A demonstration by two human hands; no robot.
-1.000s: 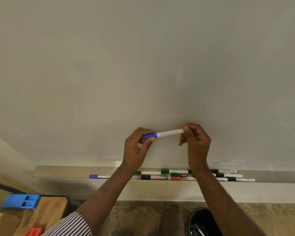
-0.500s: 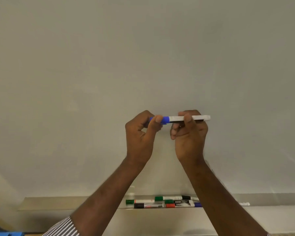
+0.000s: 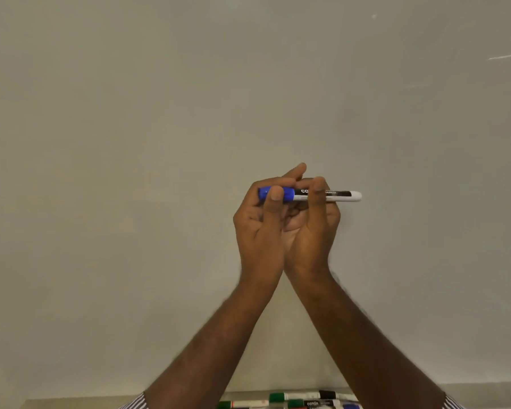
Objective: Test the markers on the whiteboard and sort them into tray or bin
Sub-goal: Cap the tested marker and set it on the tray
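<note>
marker (image 3: 328, 195) held level in front of the whiteboard (image 3: 160, 128), long axis left-right, cap (image 3: 286, 193) on. my left hand (image 3: 263, 225) has fingers curled round the cap, right hand (image 3: 313, 228) grips the barrel beside it. i reckon the cap pulls off leftward along the axis. spare markers (image 3: 295, 399) lie on the tray (image 3: 71, 404) below.

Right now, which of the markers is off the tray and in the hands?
The blue-capped marker, held level before the whiteboard: left hand on its cap, right hand on its barrel. The others lie in the tray.
</note>
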